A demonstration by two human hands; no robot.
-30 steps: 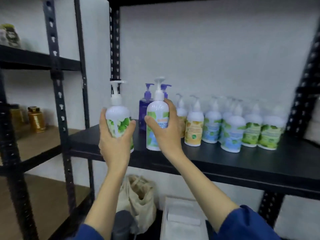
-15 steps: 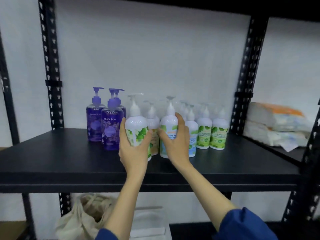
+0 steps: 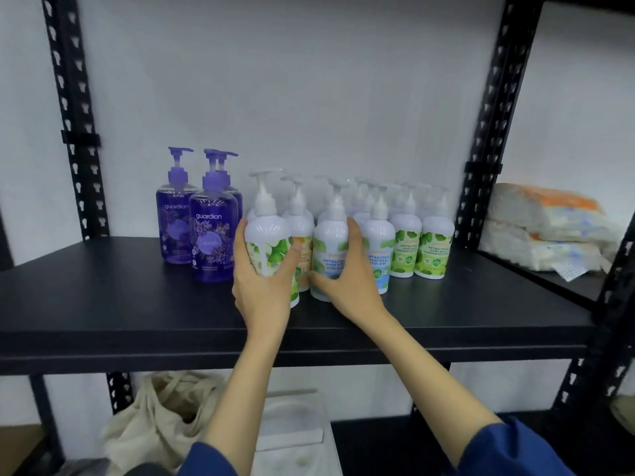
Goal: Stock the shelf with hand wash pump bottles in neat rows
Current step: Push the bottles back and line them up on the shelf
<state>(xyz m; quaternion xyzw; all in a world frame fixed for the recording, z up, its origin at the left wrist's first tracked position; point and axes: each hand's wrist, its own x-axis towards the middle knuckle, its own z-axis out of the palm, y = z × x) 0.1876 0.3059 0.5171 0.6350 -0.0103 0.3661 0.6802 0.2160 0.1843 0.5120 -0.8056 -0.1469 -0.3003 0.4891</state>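
Note:
My left hand [image 3: 263, 290] grips a white pump bottle with a green leaf label [image 3: 269, 242] at the front of the black shelf [image 3: 103, 304]; its base is hidden by my hand. My right hand [image 3: 347, 280] holds a white bottle with a blue-green cool mint label [image 3: 330, 245], which stands on the shelf just right of the first. Behind them stand several more white pump bottles [image 3: 433, 245] in rows. Three purple pump bottles [image 3: 211, 235] stand to the left.
Black perforated uprights [image 3: 77, 132] frame the shelf on both sides. Stacked white and orange packs [image 3: 546, 225] lie on the neighbouring shelf at right. Below, a cream cloth bag [image 3: 158, 417] and a white box [image 3: 295, 434] sit under the shelf.
Both hands have carried their bottles rightward and in onto the shelf, up against the front of the white bottle rows. The view has swung to face the shelf squarely.

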